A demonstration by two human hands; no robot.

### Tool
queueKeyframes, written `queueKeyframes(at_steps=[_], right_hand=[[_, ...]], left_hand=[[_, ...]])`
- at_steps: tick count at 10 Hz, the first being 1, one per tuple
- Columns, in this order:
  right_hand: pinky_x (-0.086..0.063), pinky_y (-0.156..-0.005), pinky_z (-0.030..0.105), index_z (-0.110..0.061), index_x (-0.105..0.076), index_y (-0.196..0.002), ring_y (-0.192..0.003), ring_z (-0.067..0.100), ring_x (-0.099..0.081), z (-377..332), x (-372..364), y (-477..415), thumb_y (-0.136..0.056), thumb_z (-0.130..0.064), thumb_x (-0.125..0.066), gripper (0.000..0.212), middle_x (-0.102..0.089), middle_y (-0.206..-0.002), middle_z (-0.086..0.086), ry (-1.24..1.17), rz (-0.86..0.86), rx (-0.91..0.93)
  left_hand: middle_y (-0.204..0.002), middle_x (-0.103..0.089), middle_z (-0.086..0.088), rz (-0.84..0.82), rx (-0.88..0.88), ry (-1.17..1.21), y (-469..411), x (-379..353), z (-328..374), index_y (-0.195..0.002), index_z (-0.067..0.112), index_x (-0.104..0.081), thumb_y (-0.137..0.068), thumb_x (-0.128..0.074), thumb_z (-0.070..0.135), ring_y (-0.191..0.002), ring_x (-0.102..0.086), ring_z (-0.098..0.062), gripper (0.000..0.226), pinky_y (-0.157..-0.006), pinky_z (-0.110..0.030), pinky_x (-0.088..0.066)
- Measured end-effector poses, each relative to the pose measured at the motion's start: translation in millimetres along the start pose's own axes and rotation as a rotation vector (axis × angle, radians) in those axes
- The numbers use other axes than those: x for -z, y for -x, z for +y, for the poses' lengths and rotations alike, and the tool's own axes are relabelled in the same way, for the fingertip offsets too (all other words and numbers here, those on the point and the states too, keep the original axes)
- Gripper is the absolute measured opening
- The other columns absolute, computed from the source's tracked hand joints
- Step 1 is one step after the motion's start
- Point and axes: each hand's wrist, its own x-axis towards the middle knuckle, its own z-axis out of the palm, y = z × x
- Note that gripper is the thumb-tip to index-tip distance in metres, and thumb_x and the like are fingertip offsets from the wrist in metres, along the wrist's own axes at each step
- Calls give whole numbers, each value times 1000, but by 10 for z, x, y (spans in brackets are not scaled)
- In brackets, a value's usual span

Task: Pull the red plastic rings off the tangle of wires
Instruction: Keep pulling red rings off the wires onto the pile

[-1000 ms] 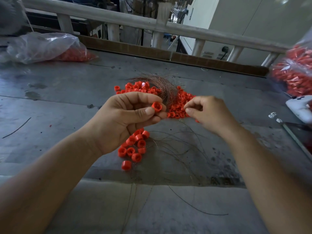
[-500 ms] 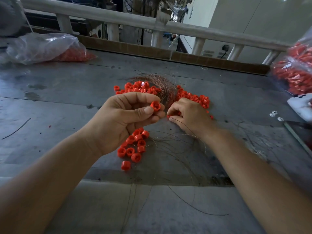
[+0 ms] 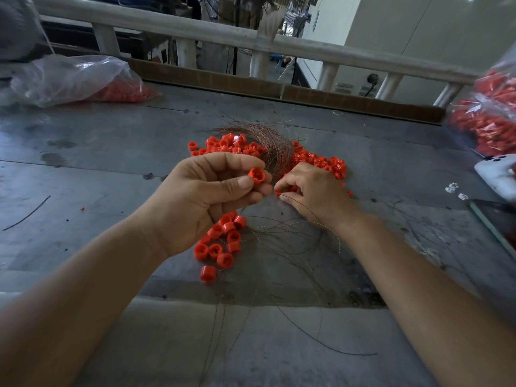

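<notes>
Your right hand (image 3: 312, 191) has dropped to the worktop (image 3: 111, 169) beside the tangle of wires (image 3: 269, 142), its fingers pinching one low ring (image 3: 279, 191). Your left hand (image 3: 201, 202) has its fingers clamped on one raised ring (image 3: 256, 174). Two bags of rings: left bag (image 3: 69, 79), right bag (image 3: 491, 115).

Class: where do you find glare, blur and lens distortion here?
Head view: the wide lens curves the railing and stretches the forearms; glare whitens a spot in the far ring pile; the right-edge bag is soft; the ring in the left hand is sharp.
</notes>
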Motion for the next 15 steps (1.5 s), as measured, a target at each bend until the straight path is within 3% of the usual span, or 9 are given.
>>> queueKeyframes(at_steps=[1, 2, 3, 4, 5, 6, 10, 12, 15], right_hand=[[-42, -77, 25, -10, -69, -88, -83, 6, -45, -6, 3, 4, -82, -12, -65, 8, -57, -96, 2, -1, 3, 14], [-38, -67, 13, -15, -65, -77, -70, -1, -50, -8, 78, 6, -80, -11, -66, 6, -57, -79, -5, -120, 91, -63], [-46, -68, 19, -24, -57, -70, -68, 5, -58, 0, 250, 28, -78, -8, -69, 21, -61, -72, -5, -404, 195, -203], [-51, -62, 19, -21, -62, -81, -66, 6, -61, -96, 430, 96, -74, -2, -69, 21, -63, -72, -3, -782, 193, -197], [-51, -61, 16, -14, -66, -83, -66, 6, -65, -242, 481, 152, -63, -8, -67, 21, -69, -70, -3, -1102, 97, -154], [-52, -61, 18, -8, -63, -85, -68, 10, -67, -360, 431, 184, -62, -6, -63, 23, -70, -72, 1, -1221, 8, -157], [-52, -61, 17, -14, -65, -85, -69, 8, -67, -445, 364, 217, -66, -16, -61, 20, -69, -73, -1, -1101, -27, -124], [-52, -62, 18, -18, -64, -83, -67, 8, -66, -506, 292, 224, -66, -17, -64, 16, -68, -68, -7, -982, 76, -38], [-53, -69, 18, -22, -64, -90, -73, 4, -65, -542, 160, 259, -74, -3, -69, 25, -65, -82, -10, -682, 206, 99]], left_hand=[[-80, -72, -10, 2, 1, -5, 1, 5, 1, -78, 6, -74, -68, -55, -2, -73, -70, -16, 23, -63, -18, -54], [-81, -72, -10, 0, 0, -12, 2, 10, 1, -79, 7, -74, -68, -55, -2, -74, -70, -16, 23, -63, -18, -54], [-80, -72, -9, 9, -5, -41, 1, 11, -8, -78, 8, -74, -67, -56, -1, -75, -70, -16, 23, -64, -18, -54], [-79, -72, -8, 31, -7, -103, 0, 5, -21, -78, 10, -75, -66, -58, 0, -74, -70, -16, 23, -64, -18, -54], [-77, -72, -7, 67, -15, -148, 0, -9, -28, -77, 11, -75, -65, -58, 1, -73, -70, -15, 23, -63, -17, -54], [-75, -72, -6, 102, -25, -166, -3, -19, -25, -75, 13, -75, -63, -59, 3, -71, -70, -14, 23, -63, -17, -54], [-76, -73, -5, 108, -47, -212, -4, -24, -23, -76, 18, -76, -62, -61, 6, -73, -70, -13, 24, -63, -16, -53], [-75, -73, -4, 131, -57, -239, -12, -36, -32, -75, 18, -76, -61, -60, 6, -72, -70, -13, 24, -63, -15, -53], [-68, -71, -2, 166, -62, -331, -5, -60, -49, -80, 10, -65, -59, -61, 6, -65, -69, -11, 21, -60, -14, -52]])
